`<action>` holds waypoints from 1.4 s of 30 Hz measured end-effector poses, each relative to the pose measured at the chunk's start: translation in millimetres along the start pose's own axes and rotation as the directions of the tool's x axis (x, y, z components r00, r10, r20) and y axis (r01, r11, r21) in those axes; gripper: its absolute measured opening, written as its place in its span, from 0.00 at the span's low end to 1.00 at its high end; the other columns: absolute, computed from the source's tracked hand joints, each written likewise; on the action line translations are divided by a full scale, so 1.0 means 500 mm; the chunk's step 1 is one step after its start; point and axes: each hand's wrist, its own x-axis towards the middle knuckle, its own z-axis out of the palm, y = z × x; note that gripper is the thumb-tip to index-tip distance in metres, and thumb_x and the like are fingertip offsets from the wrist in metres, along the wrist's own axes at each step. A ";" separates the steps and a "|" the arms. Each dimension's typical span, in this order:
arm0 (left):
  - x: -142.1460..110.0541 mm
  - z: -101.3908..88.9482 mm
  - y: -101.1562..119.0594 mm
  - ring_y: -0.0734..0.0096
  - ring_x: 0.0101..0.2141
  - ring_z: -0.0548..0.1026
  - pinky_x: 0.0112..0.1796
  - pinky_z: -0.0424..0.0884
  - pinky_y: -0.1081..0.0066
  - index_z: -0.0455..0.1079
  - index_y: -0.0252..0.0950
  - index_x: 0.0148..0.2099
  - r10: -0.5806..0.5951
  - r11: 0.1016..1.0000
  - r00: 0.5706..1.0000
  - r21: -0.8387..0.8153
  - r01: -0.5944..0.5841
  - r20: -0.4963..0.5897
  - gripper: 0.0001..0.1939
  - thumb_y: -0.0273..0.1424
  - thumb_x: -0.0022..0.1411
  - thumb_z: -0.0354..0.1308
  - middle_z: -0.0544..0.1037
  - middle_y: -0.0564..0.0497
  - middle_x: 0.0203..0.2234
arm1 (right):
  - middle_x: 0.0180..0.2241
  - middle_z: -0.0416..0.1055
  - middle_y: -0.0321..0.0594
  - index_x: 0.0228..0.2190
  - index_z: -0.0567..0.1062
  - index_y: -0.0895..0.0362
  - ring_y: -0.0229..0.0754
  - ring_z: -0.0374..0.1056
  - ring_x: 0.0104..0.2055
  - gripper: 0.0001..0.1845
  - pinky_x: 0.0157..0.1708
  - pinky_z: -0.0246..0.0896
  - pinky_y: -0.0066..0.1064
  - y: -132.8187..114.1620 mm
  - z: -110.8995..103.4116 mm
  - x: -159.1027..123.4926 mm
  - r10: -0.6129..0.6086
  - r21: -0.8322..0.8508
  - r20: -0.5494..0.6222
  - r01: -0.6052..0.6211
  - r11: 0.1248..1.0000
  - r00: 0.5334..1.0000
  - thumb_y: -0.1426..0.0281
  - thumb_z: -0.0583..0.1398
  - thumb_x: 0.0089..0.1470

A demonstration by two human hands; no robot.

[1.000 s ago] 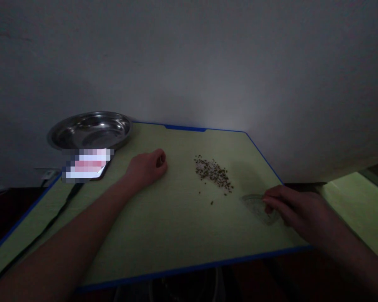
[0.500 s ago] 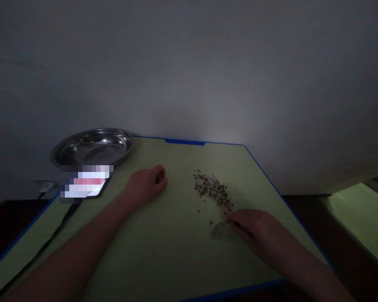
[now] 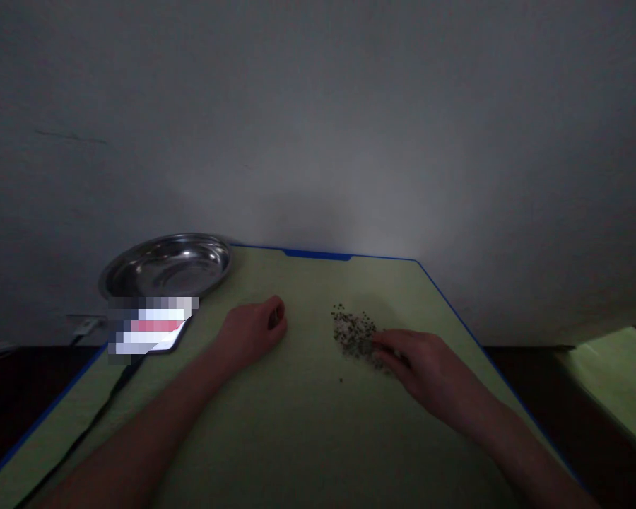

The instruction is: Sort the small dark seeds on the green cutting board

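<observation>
Leftward from grains (image 3: 352, 329): metal bowl (image 3: 174, 272), phone (image 3: 162, 332), black cable (image 3: 92, 424).

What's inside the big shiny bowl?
Inside the shiny bowl I see only bare metal with glints of light. Its near edge is covered by the blurry patch over the glowing screen, so I can't tell what's there.

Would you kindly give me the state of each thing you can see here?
Metal basin: upright, open-topped.
Phone: screen lit, display blurred.
Black cable: trailing from the phone's near end.
Small dark grains: loose, in a scattered heap.
Clear piece: held low at the heap, outline faint.
Left hand: curled, contents unclear.
Right hand: fingers pinching the clear piece.
</observation>
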 end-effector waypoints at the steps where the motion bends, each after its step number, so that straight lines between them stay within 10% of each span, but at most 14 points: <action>1: 0.000 -0.001 0.001 0.70 0.25 0.70 0.27 0.57 0.70 0.65 0.39 0.36 -0.003 1.000 1.000 0.002 0.003 0.001 0.09 0.37 0.59 0.47 0.75 0.52 0.25 | 0.38 0.79 0.42 0.40 0.78 0.55 0.45 0.74 0.38 0.11 0.38 0.67 0.36 -0.008 0.006 -0.004 -0.003 0.024 0.011 0.003 1.000 1.000 0.71 0.55 0.59; 9: -0.001 0.000 -0.002 0.70 0.24 0.70 0.27 0.56 0.70 0.65 0.40 0.35 0.018 1.000 1.000 -0.004 -0.018 -0.002 0.08 0.36 0.59 0.47 0.74 0.52 0.23 | 0.32 0.79 0.40 0.35 0.78 0.55 0.44 0.74 0.34 0.09 0.33 0.63 0.32 -0.045 0.049 0.025 0.025 0.001 0.072 -0.025 1.000 0.997 0.73 0.57 0.57; 28: -0.002 0.001 -0.005 0.72 0.24 0.69 0.27 0.55 0.71 0.65 0.39 0.35 0.003 1.000 1.000 -0.031 -0.002 0.023 0.08 0.35 0.58 0.48 0.74 0.53 0.24 | 0.30 0.77 0.41 0.33 0.77 0.56 0.42 0.71 0.30 0.08 0.30 0.59 0.31 0.022 -0.041 0.149 0.035 0.001 -0.122 -0.035 0.999 0.992 0.69 0.57 0.57; 42: -0.004 0.001 -0.008 0.72 0.24 0.69 0.27 0.54 0.71 0.65 0.38 0.34 0.014 0.998 1.000 -0.060 -0.012 0.021 0.07 0.35 0.58 0.48 0.72 0.53 0.23 | 0.32 0.73 0.39 0.28 0.74 0.57 0.39 0.68 0.35 0.13 0.37 0.60 0.28 0.010 0.076 0.191 -0.198 0.064 0.019 0.197 0.978 0.980 0.84 0.55 0.47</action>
